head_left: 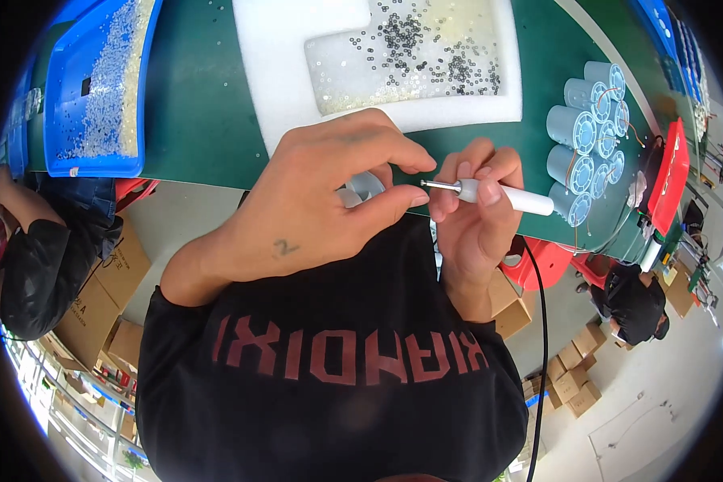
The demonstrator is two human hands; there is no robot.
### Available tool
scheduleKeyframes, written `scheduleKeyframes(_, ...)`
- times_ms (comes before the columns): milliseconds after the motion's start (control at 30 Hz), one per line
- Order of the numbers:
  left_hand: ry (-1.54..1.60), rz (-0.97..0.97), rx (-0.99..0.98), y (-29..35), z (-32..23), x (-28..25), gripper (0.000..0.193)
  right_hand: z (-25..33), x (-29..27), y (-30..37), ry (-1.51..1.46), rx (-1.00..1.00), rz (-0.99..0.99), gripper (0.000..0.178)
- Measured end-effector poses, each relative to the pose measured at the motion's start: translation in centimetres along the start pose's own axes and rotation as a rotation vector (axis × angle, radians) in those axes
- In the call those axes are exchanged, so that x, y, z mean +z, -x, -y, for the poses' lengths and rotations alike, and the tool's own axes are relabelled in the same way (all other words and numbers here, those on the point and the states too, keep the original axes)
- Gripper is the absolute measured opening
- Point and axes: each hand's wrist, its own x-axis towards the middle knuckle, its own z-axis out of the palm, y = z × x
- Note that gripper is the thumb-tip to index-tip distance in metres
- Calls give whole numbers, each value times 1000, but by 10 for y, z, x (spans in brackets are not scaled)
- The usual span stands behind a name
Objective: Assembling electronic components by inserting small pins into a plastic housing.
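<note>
In my right hand (482,201), fingers and thumb are closed around a white pen-shaped screwdriver (530,202), its thin metal tip pointing left. My left hand (321,189) is on the other side of that tip, thumb and index finger apart and close to it. Behind the left thumb shows part of a pale blue cylinder (363,188), which the curled fingers seem to hold; most of it is hidden by the hand. Whether a small part sits on the screwdriver's tip is too small to tell.
Ahead, a white foam tray (273,96) holds many small black and clear rings. A blue tray (56,120) of clear pieces lies left. Several light blue cylinders (570,128) with wires stand right, near a red bin (668,177). A black cable (542,337) hangs at right. Other people sit nearby.
</note>
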Motion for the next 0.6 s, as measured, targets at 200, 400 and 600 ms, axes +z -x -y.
scheduleKeyframes(200,-21,-42,23,0,-1,-7,31,-4,6,-11,-77,-15,2,16)
scheduleKeyframes(400,158,-206,-177,11,13,-29,17,6,-11,-50,279,-264,4,30)
scheduleKeyframes(600,1378,-472,-447,16,44,-69,53,-3,1,-59,675,-250,42,18)
